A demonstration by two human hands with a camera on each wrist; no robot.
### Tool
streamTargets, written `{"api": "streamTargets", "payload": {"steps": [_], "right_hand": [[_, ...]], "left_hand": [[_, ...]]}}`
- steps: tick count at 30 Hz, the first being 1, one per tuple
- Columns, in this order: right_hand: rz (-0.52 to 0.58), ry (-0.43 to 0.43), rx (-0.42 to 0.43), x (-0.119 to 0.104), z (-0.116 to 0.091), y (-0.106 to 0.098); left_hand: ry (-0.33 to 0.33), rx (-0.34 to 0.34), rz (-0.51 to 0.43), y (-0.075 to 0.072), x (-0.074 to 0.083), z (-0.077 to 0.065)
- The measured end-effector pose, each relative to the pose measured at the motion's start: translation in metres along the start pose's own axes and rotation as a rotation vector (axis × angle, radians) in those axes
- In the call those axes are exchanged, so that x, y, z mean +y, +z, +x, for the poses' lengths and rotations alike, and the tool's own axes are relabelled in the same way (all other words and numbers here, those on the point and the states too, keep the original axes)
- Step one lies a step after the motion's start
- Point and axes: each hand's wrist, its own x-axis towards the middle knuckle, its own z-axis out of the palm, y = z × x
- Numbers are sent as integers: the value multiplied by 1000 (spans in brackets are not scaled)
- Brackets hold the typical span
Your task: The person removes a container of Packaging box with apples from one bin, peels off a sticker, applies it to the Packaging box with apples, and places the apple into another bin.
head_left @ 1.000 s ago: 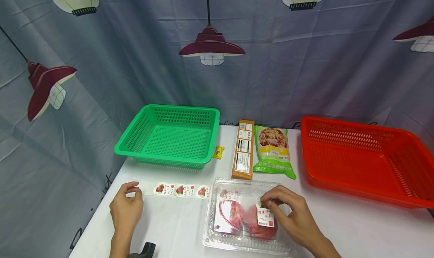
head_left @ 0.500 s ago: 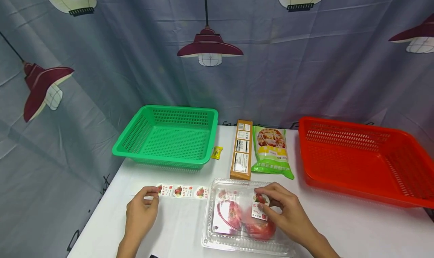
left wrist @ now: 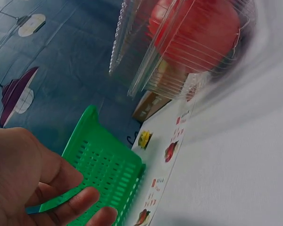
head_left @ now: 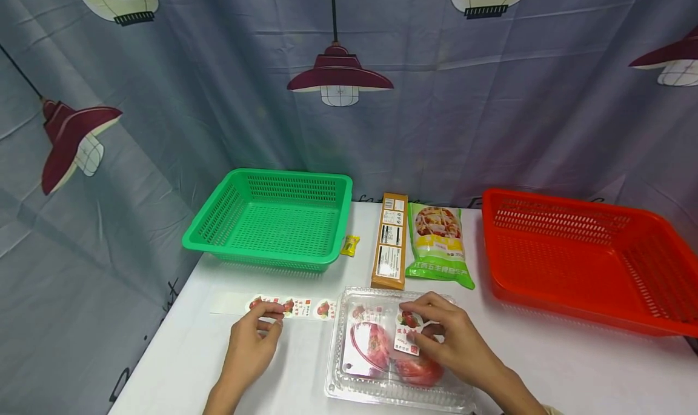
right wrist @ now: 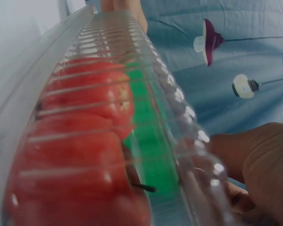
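Observation:
My right hand pinches a white label sticker printed with red fruit, just over the lid of a clear plastic box. Red apples sit inside the box; in the right wrist view an apple stem shows through the ridged wall. My left hand hovers by a strip of stickers, fingers loosely bent and nothing between them. Part of one sticker lies behind its fingertips. Thumb and fingers of the left hand stand apart in the left wrist view.
Behind the strip stands a green basket; a red basket is at the right. Between them lie a small yellow packet, a long brown carton and a green food bag. A grey curtain hangs behind the table.
My left hand has moved right along the sticker strip toward the box. The right hand has shifted slightly left over the lid, still pinching the sticker, which is now more upright.

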Motion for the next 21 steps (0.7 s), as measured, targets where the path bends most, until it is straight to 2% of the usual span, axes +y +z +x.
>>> {"api": "streamTargets", "payload": {"steps": [5, 11, 16, 21], "right_hand": [[-41, 2, -50, 0, 3, 1], [-127, -22, -62, -2, 5, 0], [-153, -19, -81, -4, 3, 0], [-203, -106, -69, -3, 0, 3]], "left_hand": [[28, -23, -25, 3, 4, 0], [18, -52, -33, 7, 8, -1], [19, -57, -18, 8, 9, 0], [21, -57, -22, 9, 9, 0]]}}
